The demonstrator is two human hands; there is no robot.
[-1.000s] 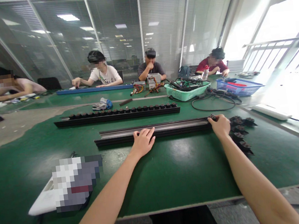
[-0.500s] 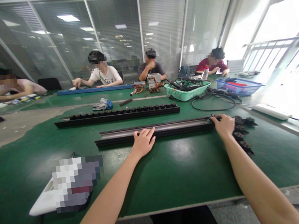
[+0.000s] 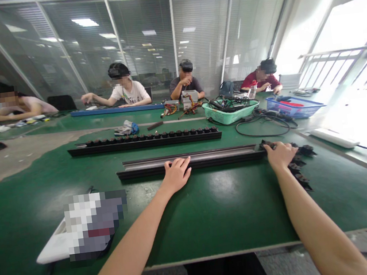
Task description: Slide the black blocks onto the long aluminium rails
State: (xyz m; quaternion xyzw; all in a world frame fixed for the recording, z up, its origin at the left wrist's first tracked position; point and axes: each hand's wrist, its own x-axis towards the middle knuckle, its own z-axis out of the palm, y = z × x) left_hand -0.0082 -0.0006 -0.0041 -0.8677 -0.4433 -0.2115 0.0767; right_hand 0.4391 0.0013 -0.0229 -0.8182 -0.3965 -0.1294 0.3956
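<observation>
A long black rail [image 3: 219, 160] with a pale metallic inner channel lies across the table before me. My left hand [image 3: 177, 174] is closed over its middle, fingers bent across the top. At the rail's right end, my right hand [image 3: 281, 155] pinches a small dark part [image 3: 264, 145]; the fingers hide much of it. Several similar black jagged pieces [image 3: 304, 176] lie just beyond and below that hand. Farther back, parallel to the first, is another black rail [image 3: 144, 144], with a row of black pieces [image 3: 156, 136] along it.
A white device [image 3: 56, 242] with a blurred dark face lies front left. Behind the rails are gloves [image 3: 126, 128], a green basket [image 3: 230, 113] of cables, a blue basket [image 3: 295, 108] and a loose black cable [image 3: 263, 134]. Several people sit across the table, one beside a blue bar [image 3: 116, 110].
My right hand has shifted slightly right, away from the rail's end. My left hand stays on the rail. Across the table, a person's raised hand has moved left.
</observation>
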